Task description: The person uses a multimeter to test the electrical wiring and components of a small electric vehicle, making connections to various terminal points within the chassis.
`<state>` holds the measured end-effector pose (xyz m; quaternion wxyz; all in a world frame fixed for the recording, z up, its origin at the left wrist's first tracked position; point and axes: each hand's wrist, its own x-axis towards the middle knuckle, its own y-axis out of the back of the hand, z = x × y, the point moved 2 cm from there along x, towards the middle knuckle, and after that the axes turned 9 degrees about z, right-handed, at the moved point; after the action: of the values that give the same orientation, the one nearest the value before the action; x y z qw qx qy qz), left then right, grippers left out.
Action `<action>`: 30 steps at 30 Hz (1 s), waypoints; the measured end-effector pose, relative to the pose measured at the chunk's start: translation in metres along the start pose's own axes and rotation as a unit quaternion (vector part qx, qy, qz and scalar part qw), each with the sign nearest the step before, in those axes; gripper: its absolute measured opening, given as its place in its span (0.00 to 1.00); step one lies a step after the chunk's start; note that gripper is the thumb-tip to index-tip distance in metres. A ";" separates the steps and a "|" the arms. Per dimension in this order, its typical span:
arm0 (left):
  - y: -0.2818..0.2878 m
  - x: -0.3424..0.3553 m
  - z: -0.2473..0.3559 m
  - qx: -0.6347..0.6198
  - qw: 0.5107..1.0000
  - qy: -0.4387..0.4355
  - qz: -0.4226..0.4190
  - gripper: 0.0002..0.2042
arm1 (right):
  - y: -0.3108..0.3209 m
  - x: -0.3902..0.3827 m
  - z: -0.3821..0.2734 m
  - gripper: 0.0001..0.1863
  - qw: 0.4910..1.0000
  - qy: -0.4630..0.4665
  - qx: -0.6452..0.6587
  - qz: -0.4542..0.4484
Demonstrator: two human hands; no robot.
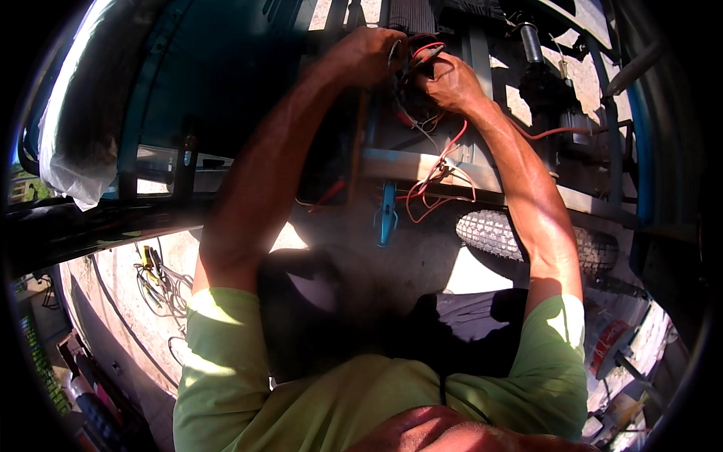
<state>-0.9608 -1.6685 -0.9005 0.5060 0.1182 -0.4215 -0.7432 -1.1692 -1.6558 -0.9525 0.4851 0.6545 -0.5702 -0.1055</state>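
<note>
Both my arms reach far forward into a blue metal vehicle frame [482,175]. My left hand [367,56] is closed at a bundle of thin wires, its fingertips in shadow. Close beside it on the right, my right hand [450,81] has its fingers curled round the same bundle. Red and black wires [427,51] loop up between the two hands. More loose red and white wires [440,175] hang below them over the frame's crossbar. The exact wire in each hand is hard to make out.
A blue metal bracket [388,215] hangs under the crossbar. Below my right forearm lies a treaded tyre [489,232]. A metal cylinder [531,43] stands at the far right. Clear plastic wrap [64,128] covers something at left. Cables with a yellow part [153,265] lie on the ground.
</note>
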 end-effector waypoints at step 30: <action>0.000 0.001 0.003 -0.020 0.999 0.031 0.013 0.13 | -0.006 0.001 0.007 0.09 0.999 -0.005 0.054 -0.004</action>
<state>-0.9626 -1.6679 -0.8987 0.5307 0.1251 -0.3925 -0.7407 -1.1698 -1.6612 -0.9595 0.4457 0.6817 -0.5746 -0.0800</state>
